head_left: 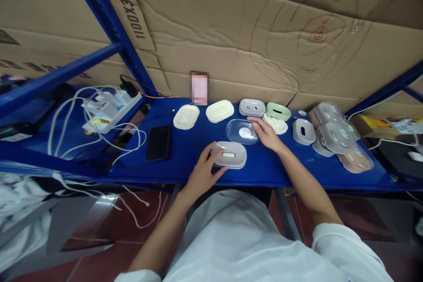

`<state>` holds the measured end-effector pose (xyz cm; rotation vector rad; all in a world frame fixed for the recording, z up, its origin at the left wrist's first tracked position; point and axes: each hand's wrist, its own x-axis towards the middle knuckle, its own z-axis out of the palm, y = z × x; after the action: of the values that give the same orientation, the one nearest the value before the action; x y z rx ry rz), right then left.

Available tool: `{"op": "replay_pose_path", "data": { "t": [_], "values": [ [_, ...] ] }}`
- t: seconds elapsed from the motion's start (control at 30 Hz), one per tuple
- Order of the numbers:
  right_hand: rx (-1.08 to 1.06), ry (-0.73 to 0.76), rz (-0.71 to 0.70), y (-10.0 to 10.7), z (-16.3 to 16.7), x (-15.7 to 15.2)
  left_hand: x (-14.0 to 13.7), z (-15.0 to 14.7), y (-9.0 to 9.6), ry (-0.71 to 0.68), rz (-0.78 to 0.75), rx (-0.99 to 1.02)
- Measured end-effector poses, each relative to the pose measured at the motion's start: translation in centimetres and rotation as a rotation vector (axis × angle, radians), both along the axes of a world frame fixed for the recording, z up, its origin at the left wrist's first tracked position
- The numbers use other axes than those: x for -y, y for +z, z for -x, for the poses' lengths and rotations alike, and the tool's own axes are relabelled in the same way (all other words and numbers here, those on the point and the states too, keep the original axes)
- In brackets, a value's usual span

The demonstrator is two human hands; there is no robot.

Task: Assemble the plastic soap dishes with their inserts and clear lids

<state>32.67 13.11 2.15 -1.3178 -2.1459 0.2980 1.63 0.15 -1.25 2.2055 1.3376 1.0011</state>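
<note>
My left hand (206,168) grips the left end of a grey oval plastic box (237,161) near the table's front edge, thumb at its front side and fingers over its top. A small pale slot piece shows in the middle of that box. Just behind it, my right hand (264,132) holds the right edge of a clear plastic lid (233,128) with a round white sticker. The lid looks low over the table; whether it touches cannot be made out. Behind the right hand are a green box (278,111), a grey box (251,107) and a cream piece (278,127).
Two cream oval pieces (186,117) lie at the back left, near a propped phone (199,89). A dark phone (157,142) lies left, beside cables and a power strip (112,110). Rightward stand another grey box (303,132) and several stacked lidded boxes (340,136). Cardboard (214,31) walls the back.
</note>
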Motion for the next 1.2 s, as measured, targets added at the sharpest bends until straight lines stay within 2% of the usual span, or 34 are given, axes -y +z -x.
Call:
{"op": "replay_pose_path", "data": {
  "t": [0.1,0.23,0.4,0.57,0.7,0.83,0.97,1.2],
  "values": [
    [-0.017,0.009,0.032,-0.8,1.1,0.5,0.0,0.0,0.0,-0.003,0.028,-0.007],
    [0.011,-0.023,0.011,-1.5,1.3,0.5,0.0,-0.1,-0.3,-0.014,-0.03,-0.018],
    [0.139,0.11,0.091,-1.5,0.9,0.9,0.0,0.2,0.0,-0.045,-0.074,0.013],
    [0.159,0.138,0.098,-0.2,1.0,1.3,-0.2,0.4,0.1,-0.017,0.008,0.065],
    [0.087,0.317,0.101,1.2,2.2,2.5,-0.5,0.2,-0.5,0.082,-0.007,0.147],
    [0.095,0.467,0.009,1.2,3.9,4.3,-0.8,0.2,-1.0,0.163,-0.036,0.218],
    [0.157,0.589,-0.081,0.6,5.0,5.5,-0.9,0.6,-1.2,0.167,-0.047,0.162],
    [0.339,0.614,-0.197,-0.2,5.0,5.4,-0.9,0.8,-1.6,0.245,-0.069,0.099]
  ]
}}
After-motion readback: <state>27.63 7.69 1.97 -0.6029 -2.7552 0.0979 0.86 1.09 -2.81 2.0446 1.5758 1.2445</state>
